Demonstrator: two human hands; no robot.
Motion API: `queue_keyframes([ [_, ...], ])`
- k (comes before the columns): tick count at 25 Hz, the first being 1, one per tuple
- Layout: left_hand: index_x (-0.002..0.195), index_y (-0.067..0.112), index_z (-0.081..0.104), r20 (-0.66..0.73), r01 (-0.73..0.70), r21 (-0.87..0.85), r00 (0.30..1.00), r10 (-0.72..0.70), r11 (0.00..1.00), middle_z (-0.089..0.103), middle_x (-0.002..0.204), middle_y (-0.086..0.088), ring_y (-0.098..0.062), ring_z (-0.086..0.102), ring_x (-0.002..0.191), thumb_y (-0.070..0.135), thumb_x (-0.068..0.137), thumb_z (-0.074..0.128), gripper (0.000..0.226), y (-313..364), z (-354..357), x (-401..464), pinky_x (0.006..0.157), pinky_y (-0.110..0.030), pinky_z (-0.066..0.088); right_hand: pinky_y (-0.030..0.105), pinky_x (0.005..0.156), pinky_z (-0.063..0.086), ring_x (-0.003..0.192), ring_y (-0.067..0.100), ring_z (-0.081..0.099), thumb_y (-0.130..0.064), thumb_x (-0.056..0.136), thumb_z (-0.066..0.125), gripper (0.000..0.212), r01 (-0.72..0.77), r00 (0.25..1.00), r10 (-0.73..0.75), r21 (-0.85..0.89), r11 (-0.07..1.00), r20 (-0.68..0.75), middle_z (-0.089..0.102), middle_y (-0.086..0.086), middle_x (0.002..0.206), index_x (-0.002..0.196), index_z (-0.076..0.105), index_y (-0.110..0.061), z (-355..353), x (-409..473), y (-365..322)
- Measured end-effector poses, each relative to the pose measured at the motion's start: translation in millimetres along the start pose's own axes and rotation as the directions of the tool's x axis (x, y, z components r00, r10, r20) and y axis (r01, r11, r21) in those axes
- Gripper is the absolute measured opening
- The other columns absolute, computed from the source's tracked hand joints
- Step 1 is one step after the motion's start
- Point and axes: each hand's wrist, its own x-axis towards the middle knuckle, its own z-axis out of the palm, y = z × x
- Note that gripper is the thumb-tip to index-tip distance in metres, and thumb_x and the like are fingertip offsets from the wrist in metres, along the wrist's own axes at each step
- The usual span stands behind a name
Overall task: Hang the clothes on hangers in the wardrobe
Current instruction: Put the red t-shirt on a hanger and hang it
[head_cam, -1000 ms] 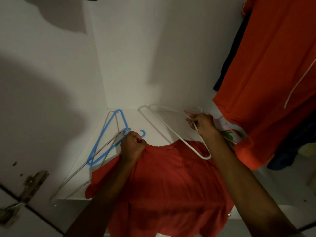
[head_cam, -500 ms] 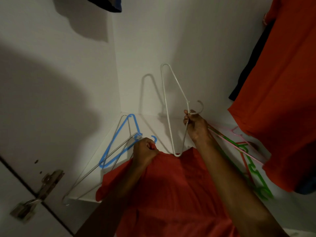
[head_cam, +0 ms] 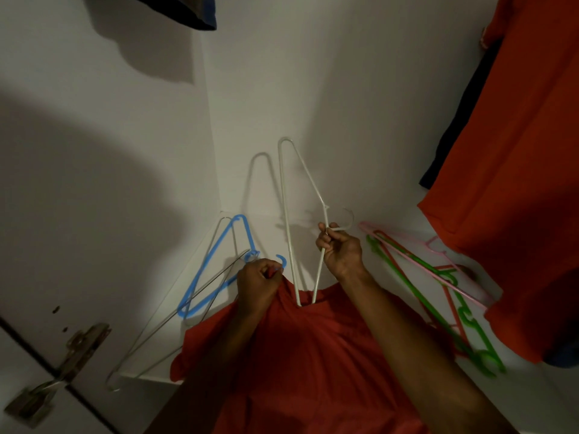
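Head view: right hand [head_cam: 340, 252] grips the white hanger [head_cam: 286, 214] near its hook, one end tucked into the neck of the red shirt [head_cam: 313, 355]. Left hand [head_cam: 258, 285] pinches the shirt's collar. The shirt lies on the wardrobe shelf [head_cam: 407, 227], between a blue hanger [head_cam: 216, 261] and a green hanger [head_cam: 438, 314].

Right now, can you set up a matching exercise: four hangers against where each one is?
Things:
1. white hanger
2. blue hanger
3. green hanger
4. pink hanger

Places:
A. flat on the shelf, left of the hands
B. held by the right hand, one end in the red shirt
C. on the shelf, lying across the green one
D. on the shelf right of the hands, reaching nearest the camera

Pairs: 1-B, 2-A, 3-D, 4-C
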Motion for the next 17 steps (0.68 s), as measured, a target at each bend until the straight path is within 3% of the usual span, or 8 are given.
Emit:
queue_keyframes([
  [6, 0.094, 0.016, 0.076, 0.070, 0.060, -0.179, 0.996, -0.048, 0.982, 0.077, 0.080, 0.000, -0.015, 0.076, 0.077, -0.008, 0.076, 0.078, 0.030, 13, -7, -4, 0.076, -0.036, 0.064, 0.021, 0.035, 0.022, 0.040, 0.013, 0.030, -0.001, 0.067, 0.040, 0.015, 0.043, 0.999, -0.042, 0.076, 0.996, -0.015, 0.046, 0.007, 0.062, 0.069, 0.038, -0.016, 3, 1, 3],
  [11, 0.079, 0.010, 0.071, -0.024, -0.001, -0.232, 1.000, -0.004, 0.973, 0.071, 0.071, -0.004, -0.019, 0.073, 0.068, -0.019, 0.076, 0.067, 0.029, 20, -10, -8, 0.069, -0.032, 0.061, 0.021, 0.034, 0.020, 0.036, 0.012, 0.028, -0.007, 0.073, 0.044, 0.016, -0.008, 0.999, 0.008, 0.016, 1.000, -0.038, 0.043, 0.004, 0.055, 0.073, 0.035, -0.020, 10, -1, 20],
  [14, 0.085, 0.010, 0.071, -0.072, -0.001, -0.273, 0.997, -0.019, 0.962, 0.070, 0.074, -0.010, -0.025, 0.070, 0.069, -0.015, 0.081, 0.068, 0.025, 23, -9, -7, 0.067, -0.033, 0.060, 0.020, 0.033, 0.021, 0.034, 0.011, 0.028, -0.002, 0.093, 0.037, 0.020, -0.080, 0.992, 0.064, -0.140, 0.987, -0.112, 0.045, 0.006, 0.053, 0.079, 0.039, -0.016, 12, 3, 20],
  [17, 0.096, 0.018, 0.076, -0.138, -0.025, -0.296, 0.990, -0.017, 0.955, 0.073, 0.078, -0.009, -0.024, 0.071, 0.073, -0.001, 0.087, 0.075, 0.021, 21, -12, -7, 0.070, -0.034, 0.059, 0.019, 0.033, 0.021, 0.034, 0.011, 0.028, -0.001, 0.098, 0.040, 0.020, -0.151, 0.979, 0.077, -0.414, 0.898, -0.188, 0.049, 0.008, 0.053, 0.081, 0.042, -0.011, 8, 2, 15],
])
